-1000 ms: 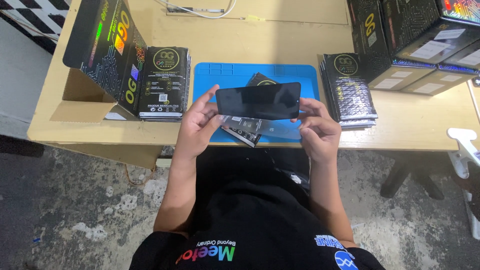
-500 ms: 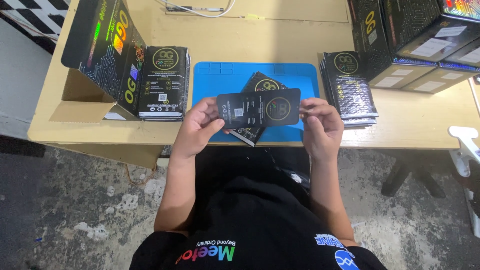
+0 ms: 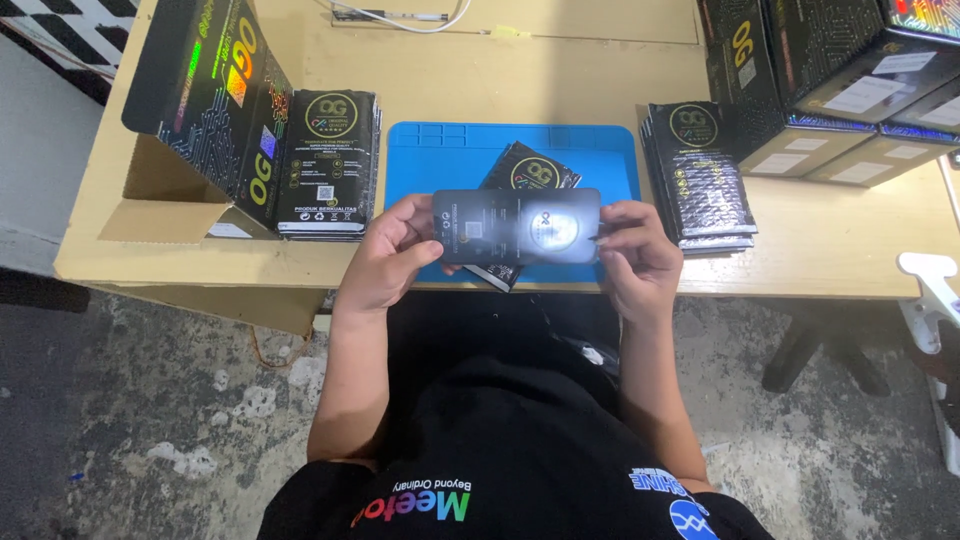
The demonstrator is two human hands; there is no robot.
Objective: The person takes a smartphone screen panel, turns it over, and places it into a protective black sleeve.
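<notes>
Both hands, left and right, pinch the ends of a dark flat panel, level above the blue mat. One pouch lies beneath it (apparently awaiting the panel); I judge packing barely begun, with stacks beside.

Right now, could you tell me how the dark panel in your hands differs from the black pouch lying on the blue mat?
The dark panel is held off the table by the left hand and right hand; the black pouch lies on the blue mat. The panel is level and glossy; the pouch lies askew, partly hidden behind the panel. Both are dark, flat and rectangular.
</notes>
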